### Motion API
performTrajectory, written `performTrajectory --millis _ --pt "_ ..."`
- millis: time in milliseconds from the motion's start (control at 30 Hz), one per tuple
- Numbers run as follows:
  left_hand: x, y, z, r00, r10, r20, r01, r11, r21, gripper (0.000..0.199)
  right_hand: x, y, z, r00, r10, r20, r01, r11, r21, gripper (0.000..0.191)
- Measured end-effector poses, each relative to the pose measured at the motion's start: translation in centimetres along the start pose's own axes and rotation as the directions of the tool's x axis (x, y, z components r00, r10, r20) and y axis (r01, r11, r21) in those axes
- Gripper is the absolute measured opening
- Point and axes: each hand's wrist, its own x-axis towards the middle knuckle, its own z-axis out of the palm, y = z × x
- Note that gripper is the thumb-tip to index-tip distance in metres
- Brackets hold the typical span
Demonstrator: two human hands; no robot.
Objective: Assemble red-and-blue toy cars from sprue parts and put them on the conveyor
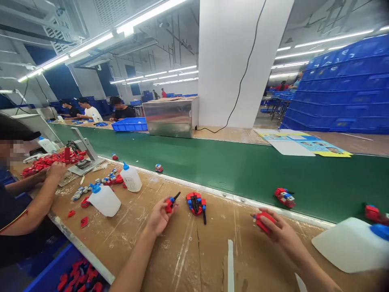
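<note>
My left hand [160, 217] is closed around a small red and blue plastic toy part [170, 204] from which a black rod sticks up to the right. In my right hand [278, 229] is a red toy piece [265, 221], gripped between thumb and fingers, with a short dark tip pointing left; the fingers hide part of it. Between the hands a red, blue and black toy assembly [196, 203] lies on the brown worktop [182, 251], its black rod pointing toward me. The two hands are well apart.
Beyond the worktop runs a green conveyor belt [212, 158] carrying a red and white toy [285, 197]. White bottles [105, 200] stand left, and a large white bottle [346, 243] lies right. A co-worker's arm [39, 202] is beside a metal press [83, 152]. A blue bin [60, 267] holds red parts.
</note>
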Motion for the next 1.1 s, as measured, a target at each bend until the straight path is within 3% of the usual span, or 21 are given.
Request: performTrajectory --millis 67,133,233,300,367,433,533,633,700,800,867,933,1100 --pt "-0.9 0.7 0.7 0.992 -0.064 0.105 0.072 0.995 -0.076 0.032 -3.9 0.5 -1.3 0.992 0.122 0.032 -0.126 0.932 0.339 0.056" --pt "-2.6 0.9 2.3 0.952 -0.143 0.269 0.194 0.965 -0.176 0.032 -6.8 0.7 -2.3 0.981 0.178 0.083 -0.195 0.84 0.506 0.052" --pt "-5.8 0.4 6.1 0.819 -0.202 0.537 0.41 0.86 -0.303 0.04 -9.2 0.9 -3.2 0.977 0.152 0.152 -0.214 0.754 0.621 0.042" --pt "-7.9 -0.2 8.6 0.74 -0.212 0.638 0.492 0.818 -0.299 0.045 -9.8 1.1 -3.6 0.979 0.112 0.169 -0.197 0.718 0.667 0.034" --pt "-9.5 -0.7 10.8 0.688 -0.225 0.69 0.518 0.818 -0.249 0.044 -10.1 1.5 -3.8 0.982 0.078 0.172 -0.177 0.698 0.694 0.03" --pt "-10.6 -0.8 12.6 0.673 -0.225 0.704 0.492 0.848 -0.199 0.045 -10.4 1.9 -4.0 0.982 0.066 0.176 -0.171 0.703 0.69 0.034" --pt "-11.2 -0.3 14.4 0.693 -0.194 0.695 0.346 0.934 -0.084 0.048 -10.6 2.6 -4.2 0.98 0.058 0.192 -0.174 0.722 0.669 0.048" --pt "-11.6 1.1 15.4 0.68 -0.1 0.726 -0.037 0.985 0.171 0.042 -10.5 2.9 -4.2 0.979 0.053 0.195 -0.172 0.725 0.667 0.054" --pt "-12.1 2.0 15.9 0.587 -0.034 0.809 -0.394 0.861 0.322 0.036 -10.4 3.0 -4.1 0.98 0.058 0.189 -0.171 0.728 0.664 0.05" --pt "-12.9 2.8 16.5 0.368 -0.051 0.929 -0.759 0.561 0.331 0.042 -10.4 3.1 -3.9 0.982 0.056 0.18 -0.163 0.733 0.661 0.049" --pt "-13.4 3.1 16.9 0.273 -0.107 0.956 -0.862 0.414 0.293 0.043 -10.4 3.1 -3.9 0.983 0.047 0.179 -0.155 0.736 0.659 0.051" --pt "-13.7 3.5 17.4 0.214 -0.179 0.96 -0.91 0.32 0.263 0.042 -10.5 3.0 -3.9 0.979 0.038 0.198 -0.16 0.744 0.648 0.051" --pt "-13.9 4.7 19.0 0.122 -0.289 0.95 -0.937 0.282 0.207 0.039 -10.5 2.9 -4.2 0.962 0.041 0.269 -0.204 0.763 0.614 0.057"
